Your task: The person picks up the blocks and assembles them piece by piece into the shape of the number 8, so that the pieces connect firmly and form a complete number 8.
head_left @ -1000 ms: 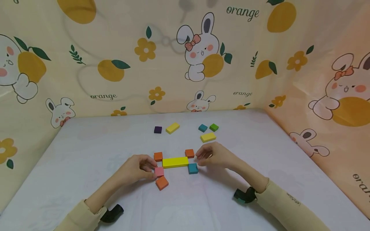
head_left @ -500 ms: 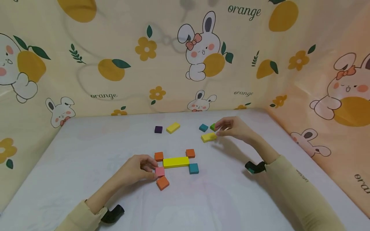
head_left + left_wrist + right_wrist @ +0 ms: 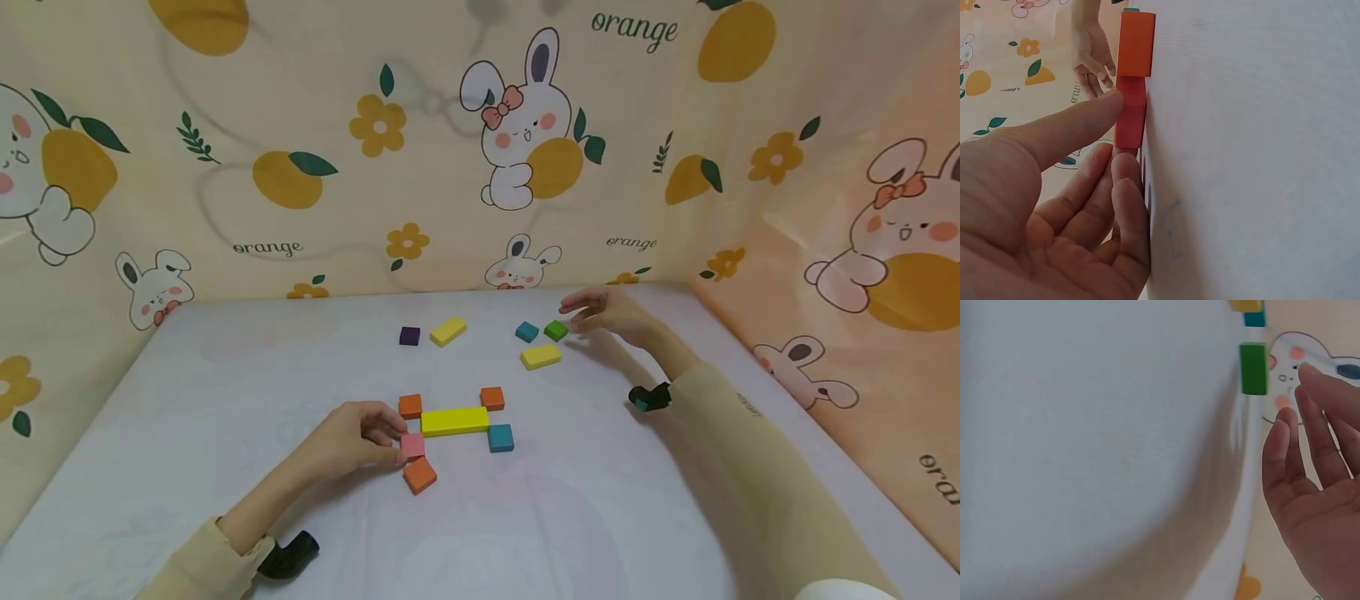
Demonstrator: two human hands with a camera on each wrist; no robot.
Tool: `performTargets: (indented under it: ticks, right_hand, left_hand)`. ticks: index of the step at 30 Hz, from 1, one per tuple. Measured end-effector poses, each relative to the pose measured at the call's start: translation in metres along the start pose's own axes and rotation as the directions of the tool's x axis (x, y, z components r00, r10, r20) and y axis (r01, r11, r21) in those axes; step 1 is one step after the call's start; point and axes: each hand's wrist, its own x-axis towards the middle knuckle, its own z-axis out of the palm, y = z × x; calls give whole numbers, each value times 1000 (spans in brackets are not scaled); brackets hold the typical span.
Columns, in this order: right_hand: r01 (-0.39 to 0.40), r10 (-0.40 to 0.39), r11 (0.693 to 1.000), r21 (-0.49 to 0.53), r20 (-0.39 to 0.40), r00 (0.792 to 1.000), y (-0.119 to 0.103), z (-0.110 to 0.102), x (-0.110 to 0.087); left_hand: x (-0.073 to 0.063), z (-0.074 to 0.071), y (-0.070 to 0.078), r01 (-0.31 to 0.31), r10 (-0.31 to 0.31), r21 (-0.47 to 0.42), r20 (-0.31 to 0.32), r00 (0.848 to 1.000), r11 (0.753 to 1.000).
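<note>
My left hand (image 3: pixel 352 437) holds a small pink block (image 3: pixel 413 446), thumb on one side and curled fingertips at another. In the left wrist view, the thumb lies along that pink block (image 3: pixel 1130 125). An orange block (image 3: pixel 420 476) sits against its near side. A long yellow block (image 3: pixel 454 422) lies between two more orange blocks (image 3: pixel 410 407) and a teal block (image 3: pixel 501 438). At the back right, my right hand (image 3: pixel 611 317) hovers with loosely bent, parted fingers beside a green block (image 3: pixel 556 331). The right wrist view shows a gap between the fingers and the green block (image 3: pixel 1254 369).
A teal block (image 3: pixel 527 332) and a yellow block (image 3: pixel 541 357) lie left of the green one. Farther left are a dark purple block (image 3: pixel 409 336) and another yellow block (image 3: pixel 448 332). A printed cloth wall (image 3: pixel 435 192) stands behind the white table (image 3: pixel 225 375).
My right hand has moved from beside the arranged blocks to the back right, first over the green and yellow blocks, then slightly farther back. The left hand stays at the pink block.
</note>
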Motion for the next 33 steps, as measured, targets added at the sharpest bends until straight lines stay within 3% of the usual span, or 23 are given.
performTargets:
  ticks: [5,10,18,33]
  right_hand:
    - [-36,37,997,-66,14,999,5,4,7]
    - [-85,86,995,-58,13,996,7,6,8]
    - [-99,100,995,-22,34,994,7,9,7]
    - [-133,135,988,-74,16,991,2,16,12]
  left_hand:
    - [2,0,-2,-4,4,10,-2,1000,1000]
    - [2,0,-2,-5,5,12,0,1000,1000]
    - [2,0,-2,-22,22,3,9,1000,1000]
    - [0,-2,-2,-41,41,-9,15,999,999]
